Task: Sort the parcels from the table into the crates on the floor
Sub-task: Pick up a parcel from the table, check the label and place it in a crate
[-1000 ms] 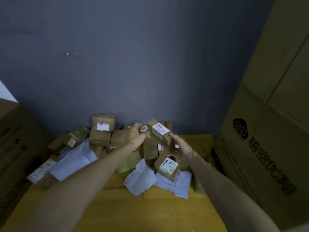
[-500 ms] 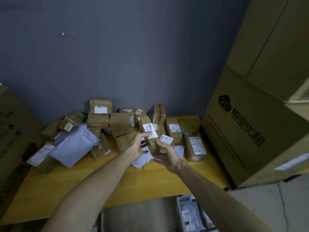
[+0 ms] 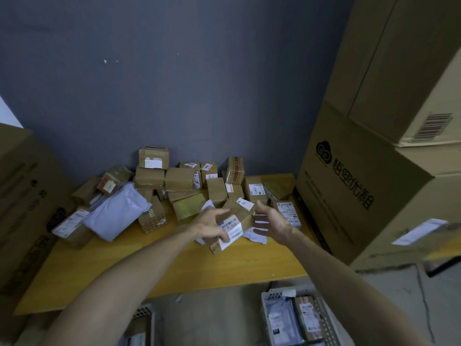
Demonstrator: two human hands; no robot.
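1. The left hand (image 3: 212, 227) grips a small brown parcel (image 3: 234, 224) above the wooden table (image 3: 159, 265), fingers curled over its top and thumb across the white barcode label on its near face.
2. The parcel is tilted, its labelled end dipping toward the near edge of the table, and it is held just in front of the heap of parcels (image 3: 184, 181).
3. The right hand (image 3: 273, 222) is just beside the parcel's right end, fingers spread and loosely bent, palm facing the box (whether the fingertips actually touch the cardboard cannot be told); it holds nothing.
4. The heap lies along the back of the table against the grey-blue wall (image 3: 199, 83): mostly small brown boxes with white labels, stacked two high in places.
5. A white soft mailer (image 3: 117, 213) lies on the left part of the table, beside a brown box printed with white dots (image 3: 152, 218).
6. On the floor below the table's near edge, a pale perforated crate (image 3: 321, 318) on the right already holds several parcels; a second crate (image 3: 142, 323) shows partly to the left.
7. Large cardboard cartons (image 3: 361, 191) stand stacked at the right, one bearing a black cloud logo.
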